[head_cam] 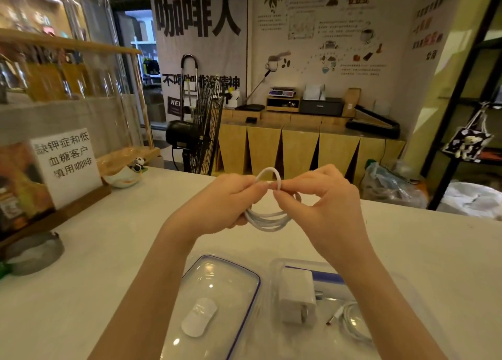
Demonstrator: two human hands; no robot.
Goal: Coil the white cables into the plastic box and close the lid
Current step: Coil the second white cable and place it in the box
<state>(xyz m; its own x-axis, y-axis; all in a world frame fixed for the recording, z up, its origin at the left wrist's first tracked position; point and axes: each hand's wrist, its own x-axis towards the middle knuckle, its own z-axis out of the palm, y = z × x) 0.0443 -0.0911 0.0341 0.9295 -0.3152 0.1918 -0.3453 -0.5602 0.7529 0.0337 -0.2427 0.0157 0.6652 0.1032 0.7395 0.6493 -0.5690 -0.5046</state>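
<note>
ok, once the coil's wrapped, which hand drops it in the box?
Probably right. The right hand is on the same side as the open box, where the charger lies. The left hand is over the lid. Both hold the coil.

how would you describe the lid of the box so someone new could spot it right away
Start at the white counter and look at its near edge, below the two hands coiling a white cable. The lid lies flat there, just left of the clear plastic box that holds a white charger. Unlike the box, it is a flat clear panel with a blue rim and a white clasp.
</note>
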